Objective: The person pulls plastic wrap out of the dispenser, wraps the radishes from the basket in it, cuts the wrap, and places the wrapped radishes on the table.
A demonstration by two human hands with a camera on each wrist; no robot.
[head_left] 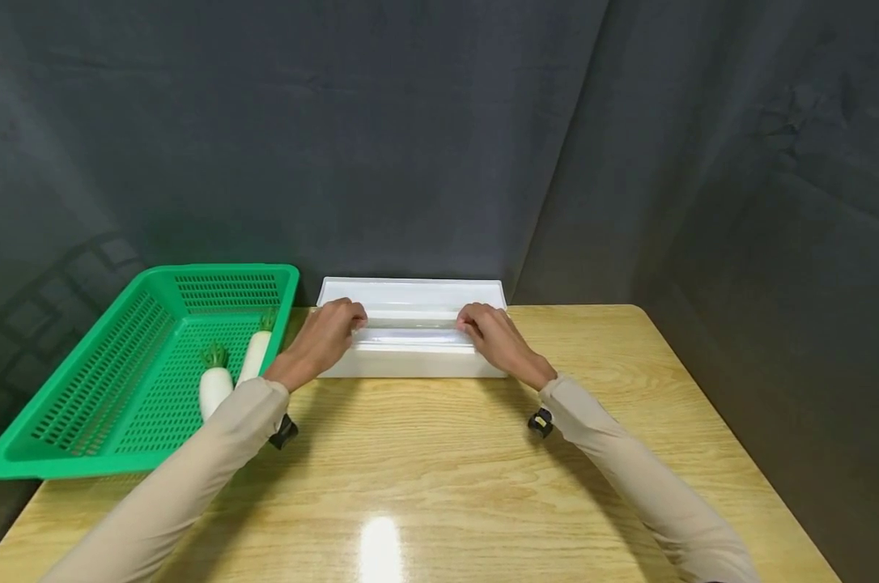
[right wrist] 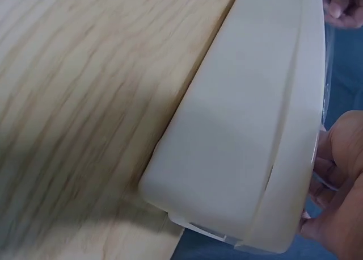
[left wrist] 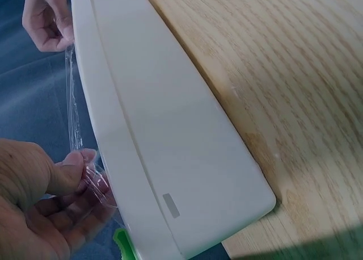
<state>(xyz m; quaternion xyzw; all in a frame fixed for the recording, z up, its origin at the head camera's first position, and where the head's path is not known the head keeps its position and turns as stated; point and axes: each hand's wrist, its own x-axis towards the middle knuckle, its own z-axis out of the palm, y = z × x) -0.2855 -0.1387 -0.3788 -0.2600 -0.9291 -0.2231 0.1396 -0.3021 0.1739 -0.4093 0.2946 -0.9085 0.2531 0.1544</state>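
A long white plastic-wrap dispenser [head_left: 410, 364] stands at the back of the table, its lid [head_left: 410, 289] tipped up behind it. Clear plastic wrap [left wrist: 74, 118] stretches along the dispenser's top edge between both hands. My left hand [head_left: 328, 334] pinches the wrap near the left end, thumb against fingers, as the left wrist view shows. Near the other end, my right hand [head_left: 499, 336] pinches the same strip. In the right wrist view, the dispenser's body [right wrist: 244, 112] partly hides the right fingertips.
A green perforated basket [head_left: 13, 457] sits on the left of the wooden table [head_left: 425, 470]. Inside lie a short white radish [head_left: 216, 391] and a longer white radish [head_left: 255, 355], partly behind my left forearm. A dark curtain [head_left: 337, 146] hangs right behind the dispenser.
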